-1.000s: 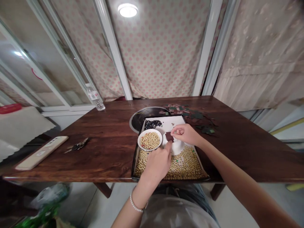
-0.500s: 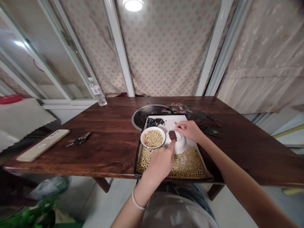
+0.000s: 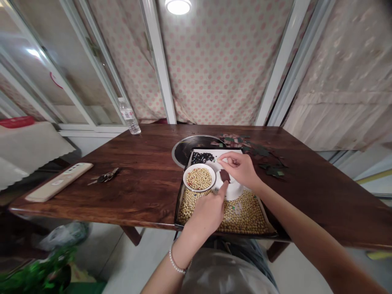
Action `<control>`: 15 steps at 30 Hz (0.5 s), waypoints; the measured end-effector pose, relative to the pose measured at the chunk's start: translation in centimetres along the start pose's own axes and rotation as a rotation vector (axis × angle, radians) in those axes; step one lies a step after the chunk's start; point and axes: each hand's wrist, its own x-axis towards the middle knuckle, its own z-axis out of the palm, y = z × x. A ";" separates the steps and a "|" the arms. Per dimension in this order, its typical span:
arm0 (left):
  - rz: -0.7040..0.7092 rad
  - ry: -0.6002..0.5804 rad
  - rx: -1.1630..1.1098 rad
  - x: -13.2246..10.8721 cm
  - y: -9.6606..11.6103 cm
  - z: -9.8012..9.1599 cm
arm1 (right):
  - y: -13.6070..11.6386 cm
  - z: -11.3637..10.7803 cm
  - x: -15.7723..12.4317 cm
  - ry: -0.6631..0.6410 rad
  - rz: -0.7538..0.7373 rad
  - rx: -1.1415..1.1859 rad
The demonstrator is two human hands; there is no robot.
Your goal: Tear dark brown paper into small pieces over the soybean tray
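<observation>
A white bowl (image 3: 235, 192) sits upside down in a black-rimmed tray (image 3: 177, 206). On top of it lies a small dark brown square piece (image 3: 225, 176), which the index fingertip of my left hand (image 3: 208, 210) presses at its near edge. The other fingers of that hand are curled in. My right hand (image 3: 240, 167) hovers over the bowl's far side, thumb and index finger pinched together; what is between them is too small to make out. Left of the bowl stands a white dish (image 3: 199, 179) of pale yellow beads. More yellow beads (image 3: 245, 216) cover the tray's near part.
Black beads (image 3: 202, 157) lie in the tray's far left corner. Dark green and reddish scraps (image 3: 260, 151) are scattered to the right, beyond a round dark inset (image 3: 183, 147). Further left on the table (image 3: 147, 179) are keys (image 3: 105, 176), a phone-like slab (image 3: 59, 182) and a water bottle (image 3: 130, 118).
My right hand has moved left across the bowl's far side towards the black beads, its fingers still pinched. The left fingertip stays on the brown piece. The view has shifted slightly.
</observation>
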 end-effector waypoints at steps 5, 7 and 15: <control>0.014 -0.001 0.046 0.0 -0.2 0.3 | 0.3 -0.1 0.6 -0.316 0.046 0.090; 0.030 0.022 0.056 0.1 -0.4 0.4 | 0.7 -1.9 0.3 -0.347 0.084 0.175; 0.011 0.118 0.047 0.9 -0.4 0.5 | -0.4 -5.4 -1.9 -1.050 0.194 0.198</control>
